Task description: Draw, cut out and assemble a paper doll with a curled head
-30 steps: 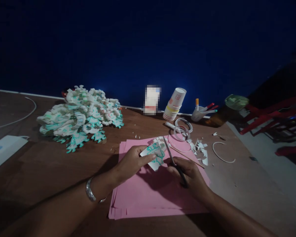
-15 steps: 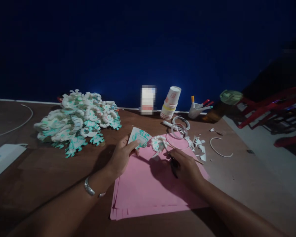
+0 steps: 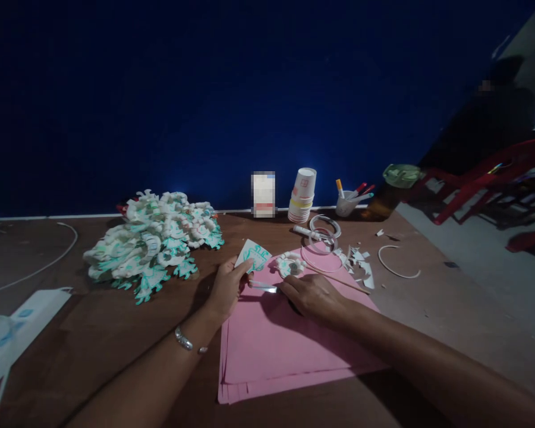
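My left hand [image 3: 229,286] is closed on a white paper piece [image 3: 255,252] with a green drawing, thumb on top. My right hand [image 3: 314,297] is closed round scissors, whose shiny blades [image 3: 265,287] point left, just below the paper piece. The scissors' handles are hidden under my fingers. Beneath both hands lies a stack of pink paper [image 3: 289,362]. A small white paper ornament [image 3: 289,264] with green marks rests at the stack's upper part, just beyond my right hand. A thin brown stick [image 3: 339,279] lies to the right of it.
A heap of white and green paper ornaments [image 3: 160,244] stands left. Behind are stacked paper cups [image 3: 302,196] and a pen cup [image 3: 346,205]. Tape rolls [image 3: 325,226], paper scraps [image 3: 363,267] and a curved white strip [image 3: 399,276] lie right. A power strip [image 3: 35,327] is far left.
My right hand has moved left and turned, bringing the scissors' blades from beside the small ornament to beneath the paper piece. My left hand still holds that piece. The camera view has shifted slightly.
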Tool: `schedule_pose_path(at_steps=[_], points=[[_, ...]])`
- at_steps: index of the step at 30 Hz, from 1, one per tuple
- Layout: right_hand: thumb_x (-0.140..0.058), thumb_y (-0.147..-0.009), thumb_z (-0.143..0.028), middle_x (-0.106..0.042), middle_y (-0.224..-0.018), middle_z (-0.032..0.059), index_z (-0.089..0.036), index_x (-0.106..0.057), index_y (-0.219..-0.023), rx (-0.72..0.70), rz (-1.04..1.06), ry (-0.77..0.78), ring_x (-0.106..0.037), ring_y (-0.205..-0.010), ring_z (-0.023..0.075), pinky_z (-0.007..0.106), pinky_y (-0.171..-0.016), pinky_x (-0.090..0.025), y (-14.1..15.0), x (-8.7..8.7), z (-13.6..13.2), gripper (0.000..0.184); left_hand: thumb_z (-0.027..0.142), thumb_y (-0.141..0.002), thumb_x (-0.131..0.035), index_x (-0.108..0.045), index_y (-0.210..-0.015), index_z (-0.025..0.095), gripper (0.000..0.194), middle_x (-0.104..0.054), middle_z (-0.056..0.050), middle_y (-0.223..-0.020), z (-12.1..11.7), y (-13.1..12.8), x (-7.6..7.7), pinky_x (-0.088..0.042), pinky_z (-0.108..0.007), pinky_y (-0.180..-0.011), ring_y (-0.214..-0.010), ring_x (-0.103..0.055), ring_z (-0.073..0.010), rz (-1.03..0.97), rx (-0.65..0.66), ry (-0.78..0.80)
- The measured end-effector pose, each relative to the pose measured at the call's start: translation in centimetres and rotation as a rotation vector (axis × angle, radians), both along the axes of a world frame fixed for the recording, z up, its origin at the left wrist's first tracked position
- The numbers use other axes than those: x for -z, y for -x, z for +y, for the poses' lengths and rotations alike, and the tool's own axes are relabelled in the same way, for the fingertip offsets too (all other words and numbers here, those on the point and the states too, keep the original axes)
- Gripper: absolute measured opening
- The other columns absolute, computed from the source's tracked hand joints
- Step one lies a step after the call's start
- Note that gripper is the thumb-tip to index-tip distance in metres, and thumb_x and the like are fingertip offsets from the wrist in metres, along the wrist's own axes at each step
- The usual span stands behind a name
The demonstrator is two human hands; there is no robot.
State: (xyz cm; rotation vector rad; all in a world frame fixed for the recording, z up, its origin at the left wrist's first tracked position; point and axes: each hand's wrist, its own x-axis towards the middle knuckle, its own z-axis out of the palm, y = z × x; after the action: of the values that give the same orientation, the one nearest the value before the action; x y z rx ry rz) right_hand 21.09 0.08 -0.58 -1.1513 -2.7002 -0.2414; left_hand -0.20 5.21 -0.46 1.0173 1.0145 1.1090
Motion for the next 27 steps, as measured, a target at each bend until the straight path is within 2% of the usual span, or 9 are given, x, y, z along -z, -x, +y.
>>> schedule_pose_path(at_steps=[3, 5, 8, 14, 18, 21, 23, 27], points=[[-0.045, -0.096, -0.008, -0.065, -0.081, 0.0038, -0.015, -0.061, -0.098, -0.025, -0.005, -0.003, -0.055, -0.058, 0.0141, 0.029, -0.053, -0.029, -0.4, -0.3, -0.5, 0.018, 0.036, -0.073, -0.075, -0.059, -0.076, 0.015, 0.027, -0.056, 0.004, -0.057, 0.1, 0.1, 0.2, -0.037, -0.017, -0.047, -0.048, -0.047, -0.0066, 0.002, 0.008, -0.004], [-0.048, -0.097, -0.010, -0.067, -0.089, 0.0044, -0.016, -0.059, -0.112, -0.025, -0.021, -0.003, -0.058, -0.061, 0.0149, 0.030, -0.055, -0.030, -0.7, -0.6, -1.0, 0.020, 0.034, -0.071, -0.076, -0.058, -0.075, 0.016, 0.026, -0.057, 0.004, -0.057, 0.3, 0.1, 0.4, -0.036, -0.017, -0.047, -0.048, -0.047, -0.0064, 0.004, 0.014, -0.013], [-0.052, -0.097, -0.014, -0.066, -0.100, 0.0056, -0.018, -0.050, -0.130, 0.006, -0.081, 0.013, -0.060, -0.066, 0.0164, 0.030, -0.056, -0.031, -0.9, -1.1, -1.9, 0.034, 0.033, -0.070, -0.076, -0.055, -0.072, 0.016, 0.026, -0.056, 0.004, -0.057, 0.4, 0.1, 0.7, -0.033, -0.017, -0.046, -0.048, -0.047, -0.0064, 0.013, 0.027, -0.029], [-0.053, -0.095, -0.011, -0.063, -0.089, 0.0043, -0.018, -0.056, -0.116, 0.066, -0.141, 0.047, -0.057, -0.062, 0.0164, 0.030, -0.054, -0.029, -1.3, -0.8, -2.8, 0.023, 0.037, -0.072, -0.073, -0.055, -0.076, 0.017, 0.027, -0.057, 0.004, -0.057, 0.4, 0.1, 0.6, -0.026, -0.018, -0.041, -0.046, -0.048, -0.0075, 0.064, 0.055, -0.034], [-0.052, -0.095, -0.010, -0.063, -0.085, 0.0033, -0.018, -0.060, -0.110, 0.070, -0.146, 0.062, -0.058, -0.063, 0.0172, 0.030, -0.056, -0.030, -2.4, -0.7, -3.0, 0.019, 0.039, -0.074, -0.073, -0.057, -0.074, 0.017, 0.028, -0.058, 0.004, -0.055, 0.3, 0.1, 0.6, -0.030, -0.018, -0.043, -0.046, -0.049, -0.0078, 0.118, 0.075, -0.051], [-0.054, -0.093, -0.010, -0.065, -0.086, 0.0039, -0.018, -0.062, -0.112, 0.080, -0.163, 0.054, -0.061, -0.065, 0.0172, 0.029, -0.058, -0.032, -4.3, -0.4, -2.8, 0.022, 0.039, -0.076, -0.072, -0.058, -0.074, 0.016, 0.028, -0.059, 0.003, -0.055, 0.4, 0.2, 0.7, -0.032, -0.018, -0.044, -0.046, -0.049, -0.0079, 0.153, 0.098, -0.063], [-0.054, -0.092, -0.007, -0.066, -0.086, 0.0045, -0.019, -0.063, -0.112, 0.134, -0.168, 0.032, -0.061, -0.066, 0.0166, 0.028, -0.059, -0.034, -6.3, 0.1, -2.5, 0.025, 0.039, -0.077, -0.071, -0.058, -0.075, 0.016, 0.026, -0.060, 0.003, -0.056, 0.4, 0.3, 0.8, -0.033, -0.018, -0.044, -0.047, -0.049, -0.0081, 0.166, 0.111, -0.068], [-0.053, -0.089, -0.004, -0.067, -0.085, 0.0070, -0.017, -0.067, -0.100, 0.256, -0.098, -0.020, -0.063, -0.070, 0.0173, 0.026, -0.063, -0.039, -10.3, 0.9, -2.4, 0.022, 0.035, -0.078, -0.069, -0.058, -0.078, 0.016, 0.022, -0.060, 0.002, -0.056, 0.4, 0.4, 0.6, -0.034, -0.018, -0.043, -0.047, -0.049, -0.0083, 0.171, 0.125, -0.076]])
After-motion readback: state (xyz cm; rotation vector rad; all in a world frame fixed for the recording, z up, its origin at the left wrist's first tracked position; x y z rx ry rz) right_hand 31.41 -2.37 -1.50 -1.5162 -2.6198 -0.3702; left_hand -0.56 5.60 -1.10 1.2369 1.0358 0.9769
